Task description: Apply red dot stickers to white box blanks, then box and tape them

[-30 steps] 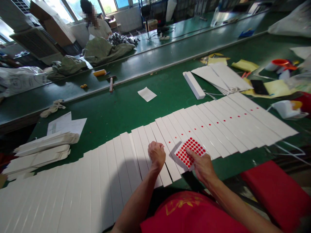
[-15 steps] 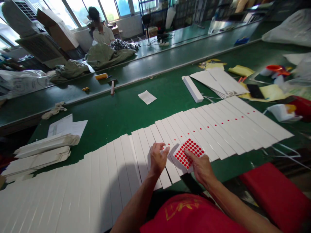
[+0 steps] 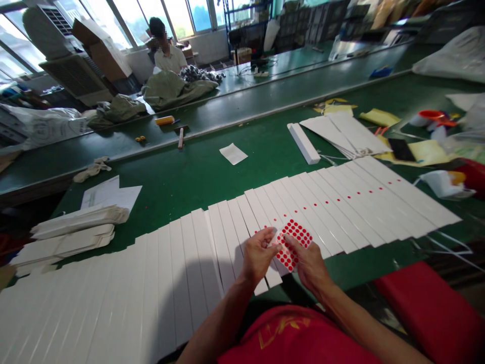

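My right hand point(image 3: 308, 263) holds a small white sheet of red dot stickers point(image 3: 293, 242) just above the table's near edge. My left hand point(image 3: 259, 255) is at the sheet's left edge, fingers curled and pinching there; whether a sticker is between them is not visible. Beneath both hands lies a long fanned row of white cardboard strips point(image 3: 197, 253) on the green table point(image 3: 182, 177). The strips to the right point(image 3: 359, 202) each carry one red dot; those to the left are bare.
A stack of folded white boxes point(image 3: 71, 232) lies at the left, loose white sheets point(image 3: 344, 129) and yellow papers at the back right. A black phone point(image 3: 401, 149) is among the clutter. Another person point(image 3: 168, 50) sits beyond the conveyor. A red seat point(image 3: 432, 308) is at my right.
My left hand lifted off the strips, where it pressed as a fist, and moved right to the sticker sheet. The right hand with the sheet barely shifted.
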A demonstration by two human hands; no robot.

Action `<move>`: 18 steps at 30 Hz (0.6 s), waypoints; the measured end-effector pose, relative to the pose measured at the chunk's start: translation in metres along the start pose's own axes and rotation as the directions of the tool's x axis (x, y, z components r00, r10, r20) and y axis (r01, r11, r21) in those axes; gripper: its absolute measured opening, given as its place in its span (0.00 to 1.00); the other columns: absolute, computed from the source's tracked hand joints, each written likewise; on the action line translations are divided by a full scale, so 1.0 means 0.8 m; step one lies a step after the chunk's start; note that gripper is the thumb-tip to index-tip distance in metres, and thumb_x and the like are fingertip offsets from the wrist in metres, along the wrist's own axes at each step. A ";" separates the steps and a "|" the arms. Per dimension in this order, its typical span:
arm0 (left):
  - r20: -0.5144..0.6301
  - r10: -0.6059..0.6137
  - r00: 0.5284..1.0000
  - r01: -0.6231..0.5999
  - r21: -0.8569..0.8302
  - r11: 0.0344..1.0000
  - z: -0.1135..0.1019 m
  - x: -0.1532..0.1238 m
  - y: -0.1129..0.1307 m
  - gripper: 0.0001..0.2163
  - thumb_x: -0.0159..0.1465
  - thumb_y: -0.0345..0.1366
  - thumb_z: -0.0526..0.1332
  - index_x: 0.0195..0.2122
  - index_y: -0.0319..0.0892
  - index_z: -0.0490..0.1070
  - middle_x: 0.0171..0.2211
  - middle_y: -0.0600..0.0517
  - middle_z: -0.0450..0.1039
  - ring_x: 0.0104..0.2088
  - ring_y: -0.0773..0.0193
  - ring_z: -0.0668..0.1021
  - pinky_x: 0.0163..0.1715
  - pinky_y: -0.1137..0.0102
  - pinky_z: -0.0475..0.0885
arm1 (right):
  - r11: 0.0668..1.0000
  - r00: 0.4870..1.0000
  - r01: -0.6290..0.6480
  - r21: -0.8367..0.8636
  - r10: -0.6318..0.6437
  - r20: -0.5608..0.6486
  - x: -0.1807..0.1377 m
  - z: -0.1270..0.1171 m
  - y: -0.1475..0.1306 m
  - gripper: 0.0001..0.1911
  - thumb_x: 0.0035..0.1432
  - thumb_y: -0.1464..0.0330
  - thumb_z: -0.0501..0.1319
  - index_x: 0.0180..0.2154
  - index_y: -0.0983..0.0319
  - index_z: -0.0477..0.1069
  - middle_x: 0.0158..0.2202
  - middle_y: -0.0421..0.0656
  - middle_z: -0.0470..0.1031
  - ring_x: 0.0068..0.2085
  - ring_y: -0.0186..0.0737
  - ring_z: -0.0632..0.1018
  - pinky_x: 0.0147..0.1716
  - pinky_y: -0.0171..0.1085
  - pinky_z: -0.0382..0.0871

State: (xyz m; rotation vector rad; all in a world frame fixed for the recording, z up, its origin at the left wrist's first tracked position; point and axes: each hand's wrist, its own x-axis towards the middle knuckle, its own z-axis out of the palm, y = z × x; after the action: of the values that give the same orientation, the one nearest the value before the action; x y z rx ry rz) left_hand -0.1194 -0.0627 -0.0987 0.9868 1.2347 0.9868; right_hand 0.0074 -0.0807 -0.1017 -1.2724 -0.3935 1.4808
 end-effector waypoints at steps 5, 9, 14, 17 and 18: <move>0.012 -0.019 1.000 0.021 -0.211 0.977 -0.010 -0.002 0.011 0.20 0.48 0.31 0.69 0.44 0.36 0.74 0.36 0.46 0.80 0.35 0.62 0.80 0.38 0.67 0.75 | 0.997 0.999 0.042 0.057 -0.043 0.017 -0.007 0.001 -0.017 0.16 0.45 0.63 0.72 0.34 0.63 0.72 0.28 0.41 0.78 0.27 0.38 0.77 0.26 0.35 0.73; -0.039 -0.014 0.999 0.005 -0.214 0.977 -0.024 -0.005 0.027 0.19 0.48 0.32 0.70 0.42 0.36 0.75 0.36 0.45 0.80 0.35 0.62 0.80 0.36 0.68 0.76 | 0.988 0.987 0.132 -0.077 -0.139 -0.082 -0.008 -0.006 -0.025 0.21 0.41 0.63 0.74 0.35 0.60 0.68 0.25 0.36 0.75 0.25 0.33 0.74 0.24 0.30 0.71; -0.083 -0.002 0.997 -0.013 -0.188 0.982 -0.032 -0.012 0.048 0.19 0.47 0.33 0.71 0.41 0.36 0.76 0.38 0.43 0.80 0.39 0.58 0.80 0.39 0.66 0.77 | 0.930 0.956 0.267 -0.253 -0.289 -0.054 -0.022 0.001 -0.042 0.24 0.41 0.60 0.74 0.37 0.58 0.65 0.30 0.35 0.72 0.25 0.34 0.74 0.22 0.32 0.71; -0.092 0.015 0.996 -0.033 -0.198 0.980 -0.033 -0.016 0.054 0.19 0.47 0.33 0.71 0.41 0.36 0.76 0.38 0.43 0.80 0.40 0.57 0.80 0.41 0.66 0.77 | 0.897 0.939 0.321 -0.305 -0.342 -0.018 -0.031 0.008 -0.054 0.26 0.41 0.59 0.74 0.39 0.57 0.65 0.31 0.36 0.72 0.28 0.36 0.74 0.26 0.34 0.73; -0.093 0.016 0.996 -0.035 -0.206 0.978 -0.034 -0.018 0.055 0.19 0.47 0.33 0.71 0.41 0.36 0.76 0.38 0.43 0.80 0.39 0.58 0.80 0.40 0.67 0.76 | 0.885 0.937 0.331 -0.327 -0.350 0.000 -0.033 0.009 -0.057 0.25 0.41 0.59 0.73 0.40 0.56 0.66 0.31 0.36 0.71 0.29 0.36 0.74 0.26 0.35 0.72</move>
State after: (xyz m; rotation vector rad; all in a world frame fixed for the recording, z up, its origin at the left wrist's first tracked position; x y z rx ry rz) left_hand -0.1496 -0.0626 -0.0548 0.8030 1.1682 1.1664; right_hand 0.0196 -0.0843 -0.0506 -1.4131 -0.8052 1.1036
